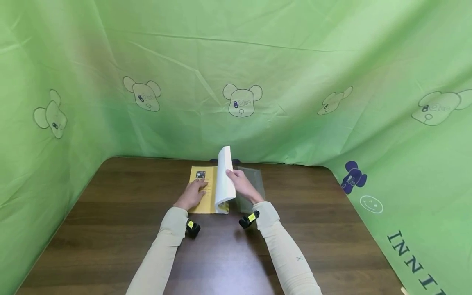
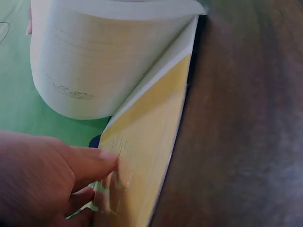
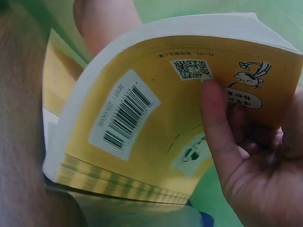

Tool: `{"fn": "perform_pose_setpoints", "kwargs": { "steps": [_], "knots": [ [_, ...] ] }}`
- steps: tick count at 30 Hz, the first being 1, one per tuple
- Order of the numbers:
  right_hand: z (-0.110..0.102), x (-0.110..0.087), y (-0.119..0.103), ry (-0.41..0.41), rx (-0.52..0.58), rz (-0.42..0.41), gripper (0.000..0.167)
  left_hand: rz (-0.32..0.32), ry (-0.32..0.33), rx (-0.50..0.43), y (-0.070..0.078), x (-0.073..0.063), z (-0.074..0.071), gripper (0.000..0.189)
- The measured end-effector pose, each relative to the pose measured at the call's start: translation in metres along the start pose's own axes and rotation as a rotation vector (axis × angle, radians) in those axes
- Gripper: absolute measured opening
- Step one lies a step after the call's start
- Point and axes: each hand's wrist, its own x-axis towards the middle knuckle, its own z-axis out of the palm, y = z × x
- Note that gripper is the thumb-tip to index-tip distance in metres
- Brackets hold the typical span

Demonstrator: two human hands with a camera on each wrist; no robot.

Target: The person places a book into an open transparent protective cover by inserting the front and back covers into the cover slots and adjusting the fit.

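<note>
A book (image 1: 223, 176) with a yellow cover stands partly open on the table, its white page block raised and bending. My right hand (image 1: 243, 185) grips that block at its outer side. In the right wrist view, fingers (image 3: 215, 118) lie against the yellow back cover (image 3: 156, 127), near a barcode and QR code. On the left, my left hand (image 1: 192, 194) rests on the flat yellow inside cover (image 1: 210, 203), which bears a small photo and printed lines. The left wrist view shows fingertips (image 2: 109, 158) touching this yellow surface beside the curved pages (image 2: 94, 61).
A clear plastic sleeve (image 1: 257, 180) lies on the brown wooden table (image 1: 121, 213), to the right of the raised pages and partly behind the right hand. Green cloth (image 1: 184, 123) with bear drawings hangs around the table's back and sides.
</note>
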Motion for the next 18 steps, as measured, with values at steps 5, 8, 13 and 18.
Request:
{"fn": "perform_pose_setpoints", "kwargs": {
  "steps": [5, 8, 13, 18],
  "knots": [
    [0.006, 0.001, 0.006, 0.036, -0.026, -0.006, 0.048, -0.017, 0.212, -0.129, -0.004, 0.006, -0.004, 0.035],
    [0.008, 0.001, 0.009, 0.036, -0.014, -0.014, 0.048, -0.069, 0.280, -0.374, -0.006, 0.009, -0.006, 0.044],
    [0.011, 0.002, 0.011, 0.015, -0.001, -0.027, 0.048, -0.160, 0.197, -0.871, -0.006, 0.010, -0.009, 0.064],
    [0.014, 0.003, 0.012, 0.004, 0.016, -0.027, 0.048, -0.181, 0.157, -1.013, -0.007, 0.010, -0.009, 0.069]
  ]
}}
